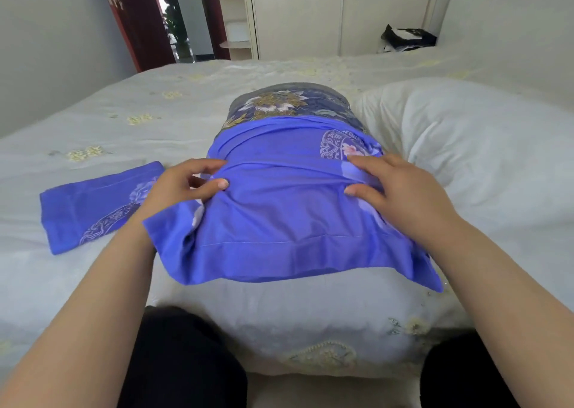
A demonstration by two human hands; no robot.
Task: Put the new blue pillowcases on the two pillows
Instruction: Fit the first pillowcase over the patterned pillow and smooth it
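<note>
A blue pillowcase (279,221) is drawn partway over a pillow with a dark flowered cover (289,104); the pillow's far end sticks out beyond the case's bunched opening. My left hand (183,184) pinches a fold of the case on its left side. My right hand (394,187) grips the bunched fabric on its right side. A second blue pillowcase (93,208) lies folded flat on the bed to the left. A bare white pillow (481,146) lies to the right, touching the flowered one.
Everything rests on a bed with a white flowered spread (108,121). A black and white bag (407,37) sits at the far right by the headboard. A dark red door (133,16) stands open at the back left. My dark-clad legs press against the near bed edge.
</note>
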